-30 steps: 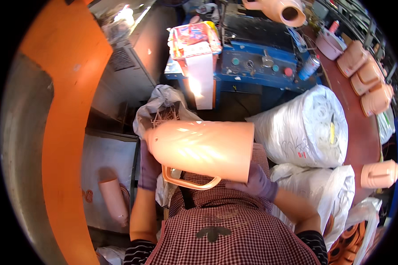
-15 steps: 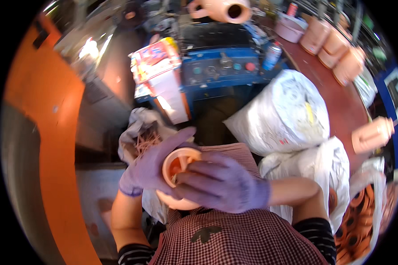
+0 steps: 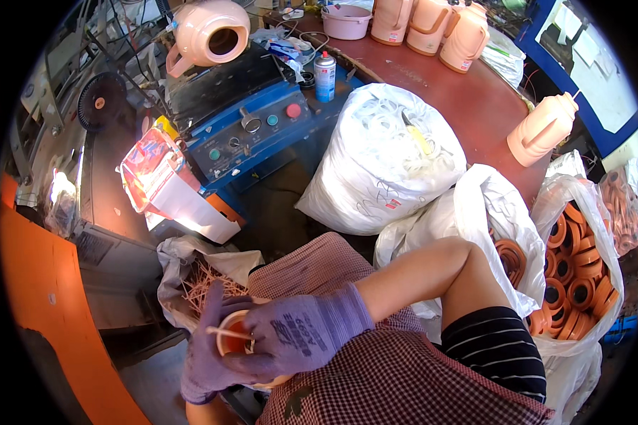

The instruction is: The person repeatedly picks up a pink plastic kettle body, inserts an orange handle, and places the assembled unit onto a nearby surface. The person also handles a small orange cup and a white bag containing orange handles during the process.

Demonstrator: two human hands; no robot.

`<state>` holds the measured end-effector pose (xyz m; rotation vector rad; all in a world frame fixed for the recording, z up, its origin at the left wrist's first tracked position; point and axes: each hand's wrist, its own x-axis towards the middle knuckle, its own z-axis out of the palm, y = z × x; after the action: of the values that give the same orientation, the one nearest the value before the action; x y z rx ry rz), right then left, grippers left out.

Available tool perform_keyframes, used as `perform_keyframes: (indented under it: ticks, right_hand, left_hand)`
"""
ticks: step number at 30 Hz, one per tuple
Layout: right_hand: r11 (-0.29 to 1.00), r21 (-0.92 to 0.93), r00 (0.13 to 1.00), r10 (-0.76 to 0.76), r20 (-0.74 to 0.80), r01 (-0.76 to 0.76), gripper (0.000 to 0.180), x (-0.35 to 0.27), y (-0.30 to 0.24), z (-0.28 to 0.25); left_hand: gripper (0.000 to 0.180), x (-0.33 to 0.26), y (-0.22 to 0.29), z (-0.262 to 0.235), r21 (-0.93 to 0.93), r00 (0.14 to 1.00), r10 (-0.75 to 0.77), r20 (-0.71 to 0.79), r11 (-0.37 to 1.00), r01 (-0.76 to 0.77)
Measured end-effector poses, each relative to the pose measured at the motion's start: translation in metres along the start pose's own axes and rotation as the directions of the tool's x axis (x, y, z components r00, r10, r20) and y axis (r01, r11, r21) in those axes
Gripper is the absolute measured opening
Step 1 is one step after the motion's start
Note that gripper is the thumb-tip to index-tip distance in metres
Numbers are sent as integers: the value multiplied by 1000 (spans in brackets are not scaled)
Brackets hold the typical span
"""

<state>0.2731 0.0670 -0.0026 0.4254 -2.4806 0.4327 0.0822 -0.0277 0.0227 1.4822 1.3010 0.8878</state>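
Shifting along with the swinging view, the purple-gloved left hand [image 3: 200, 361] and right hand [image 3: 298, 333] are now sitting lower and farther left in the frame than half a second ago. Between them, at the lower left, the peach flask [image 3: 275, 382] is facing mouth up; the left hand is wrapping around its neck, while the right hand is bending its fingers over the opening, and I cannot tell whether they are gripping anything. One thin pale stick [image 3: 228, 333] is crossing the mouth. The right hand is hiding much of the flask, and the left hand is partly blocking a sack [image 3: 171, 276] of pink sticks [image 3: 205, 283] just above it. The right forearm [image 3: 415, 273] is passing in front of a white bag [image 3: 475, 191]. Higher, near the centre, a fuller white sack [image 3: 354, 177] is holding white rings and a yellow-handled tool [image 3: 420, 140]. Orange-brown rings [image 3: 581, 290] are filling a bag at the right, and flasks [image 3: 425, 25] are standing on the reddish table [image 3: 404, 74] at the upper right, near a pink basin [image 3: 346, 27]
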Motion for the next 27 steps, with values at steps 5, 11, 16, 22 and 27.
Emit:
perform_keyframes:
  ticks: [5,11,16,22,27]
  right_hand:
    - [960,-268,953,-155,-259,83,29,-5,38,-65]
    - [9,-846,632,668,-391,-533,18,-289,275,-102]
    - [-366,-568,-173,915,-364,-737,47,-417,278,-127]
    - [-234,-331,-107,927,-359,-914,37,-373,260,-168]
    - [246,101,207,931,-300,-964,34,-254,206,-159]
  left_hand:
    - [121,-44,24,-16,234,887,14,-461,966,107]
    - [105,-77,7,-55,522,345,436,-831,826,212]
    - [113,-50,24,-44,612,185,586,-789,721,324]
    - [99,-26,26,-6,556,337,481,-810,811,179]
    - [76,50,-20,26,339,683,373,-628,921,-192]
